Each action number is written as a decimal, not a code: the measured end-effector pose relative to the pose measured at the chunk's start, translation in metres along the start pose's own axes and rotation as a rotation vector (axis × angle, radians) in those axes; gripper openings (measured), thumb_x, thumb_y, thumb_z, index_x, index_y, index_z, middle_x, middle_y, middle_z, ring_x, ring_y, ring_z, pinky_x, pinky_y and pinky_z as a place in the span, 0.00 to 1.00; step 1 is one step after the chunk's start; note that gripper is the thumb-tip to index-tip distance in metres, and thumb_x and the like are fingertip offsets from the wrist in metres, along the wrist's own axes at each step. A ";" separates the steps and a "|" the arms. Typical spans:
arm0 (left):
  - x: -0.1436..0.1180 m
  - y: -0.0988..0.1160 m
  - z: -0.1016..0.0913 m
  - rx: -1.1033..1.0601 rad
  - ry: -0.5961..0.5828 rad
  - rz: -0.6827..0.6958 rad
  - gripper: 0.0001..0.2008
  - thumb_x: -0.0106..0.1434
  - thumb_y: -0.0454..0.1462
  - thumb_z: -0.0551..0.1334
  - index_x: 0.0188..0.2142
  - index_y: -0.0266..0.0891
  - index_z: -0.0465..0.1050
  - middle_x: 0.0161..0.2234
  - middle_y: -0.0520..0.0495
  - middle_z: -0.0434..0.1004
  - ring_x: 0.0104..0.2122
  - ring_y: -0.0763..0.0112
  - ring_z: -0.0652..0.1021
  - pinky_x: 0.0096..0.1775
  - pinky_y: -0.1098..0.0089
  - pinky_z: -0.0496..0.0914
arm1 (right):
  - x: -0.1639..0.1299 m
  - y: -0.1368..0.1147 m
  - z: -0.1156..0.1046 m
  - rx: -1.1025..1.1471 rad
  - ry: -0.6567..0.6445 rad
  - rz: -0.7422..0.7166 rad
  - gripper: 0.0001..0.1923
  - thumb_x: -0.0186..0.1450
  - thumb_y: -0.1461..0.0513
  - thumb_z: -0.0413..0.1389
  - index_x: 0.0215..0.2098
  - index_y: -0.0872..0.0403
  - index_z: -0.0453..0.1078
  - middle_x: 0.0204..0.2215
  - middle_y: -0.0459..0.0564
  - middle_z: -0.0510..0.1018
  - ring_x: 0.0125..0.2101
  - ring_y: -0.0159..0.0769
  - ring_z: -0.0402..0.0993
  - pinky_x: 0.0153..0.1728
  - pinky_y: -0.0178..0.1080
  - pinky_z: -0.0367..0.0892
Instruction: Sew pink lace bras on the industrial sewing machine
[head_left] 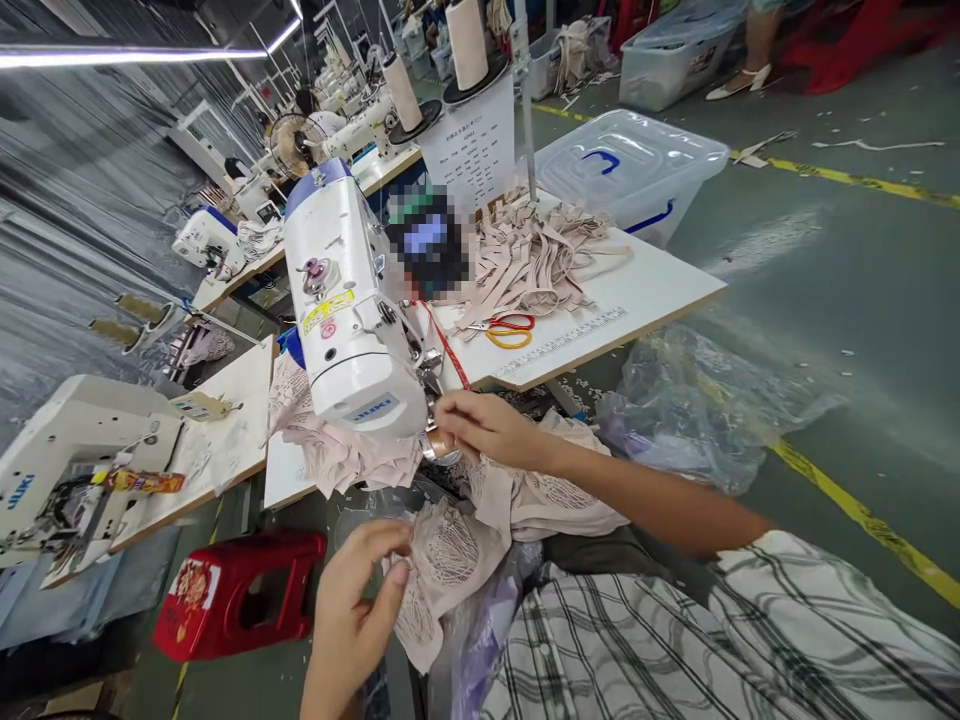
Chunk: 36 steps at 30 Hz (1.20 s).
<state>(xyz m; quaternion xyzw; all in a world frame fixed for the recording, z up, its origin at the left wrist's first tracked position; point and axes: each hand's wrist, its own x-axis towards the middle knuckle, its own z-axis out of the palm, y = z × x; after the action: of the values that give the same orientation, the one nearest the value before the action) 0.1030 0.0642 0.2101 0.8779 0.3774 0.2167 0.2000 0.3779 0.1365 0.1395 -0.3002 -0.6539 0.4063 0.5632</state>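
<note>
Right hand (499,430) out ahead, back of hand up, fingers (460,408) bent and bunched at the front of the grip, closure unclear; right forearm (645,495) bare, trailing back from that grip to the person's right. Left hand (356,590) apart from the right, nearer the body; index finger (382,533) curled above thumb (386,602), small gap between tips, left wrist (326,692) just behind the grip

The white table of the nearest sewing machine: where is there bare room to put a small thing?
The widest bare patch is the right corner of the white table, between the strap pile, the ruler markings and the table edge. A smaller one lies lower left of the lace pieces. It is crowded by the scissors and beneath the sewing machine head, at the right hand.
</note>
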 end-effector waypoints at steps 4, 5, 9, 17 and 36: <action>0.039 0.024 0.018 0.101 0.019 0.268 0.14 0.68 0.29 0.61 0.52 0.39 0.72 0.48 0.41 0.81 0.47 0.67 0.81 0.46 0.70 0.76 | -0.002 0.018 0.004 -0.303 0.198 -0.268 0.09 0.74 0.60 0.51 0.38 0.54 0.70 0.26 0.45 0.75 0.27 0.30 0.70 0.31 0.34 0.63; 0.048 0.027 0.022 0.196 0.086 0.343 0.17 0.67 0.28 0.61 0.54 0.37 0.71 0.51 0.37 0.79 0.50 0.64 0.80 0.48 0.68 0.76 | -0.006 0.014 0.004 -0.361 0.160 -0.396 0.08 0.73 0.61 0.51 0.39 0.53 0.71 0.26 0.45 0.74 0.27 0.31 0.70 0.31 0.34 0.62; 0.084 0.030 0.031 0.587 0.144 0.603 0.26 0.66 0.26 0.60 0.62 0.33 0.65 0.59 0.28 0.73 0.50 0.57 0.79 0.45 0.62 0.74 | -0.027 -0.012 -0.004 -0.428 0.134 -0.595 0.08 0.72 0.66 0.49 0.40 0.53 0.70 0.24 0.44 0.71 0.24 0.31 0.66 0.27 0.34 0.59; 0.116 0.037 0.004 0.803 0.191 0.629 0.06 0.67 0.28 0.59 0.36 0.39 0.71 0.21 0.53 0.65 0.22 0.68 0.66 0.26 0.65 0.56 | -0.021 -0.020 -0.026 -0.508 0.177 -0.503 0.15 0.73 0.66 0.49 0.30 0.51 0.70 0.20 0.42 0.62 0.21 0.29 0.60 0.24 0.36 0.51; 0.078 0.022 0.093 0.195 -0.209 0.374 0.21 0.69 0.28 0.53 0.60 0.37 0.64 0.56 0.35 0.77 0.50 0.62 0.80 0.46 0.65 0.76 | -0.002 0.084 0.006 0.719 0.162 0.571 0.21 0.64 0.47 0.62 0.30 0.55 0.65 0.16 0.33 0.55 0.16 0.21 0.45 0.17 0.29 0.41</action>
<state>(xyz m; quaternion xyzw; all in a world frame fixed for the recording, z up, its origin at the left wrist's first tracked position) 0.2144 0.0911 0.1624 0.9653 0.2048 0.1205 0.1085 0.3667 0.1745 0.0651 -0.2848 -0.3167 0.7213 0.5462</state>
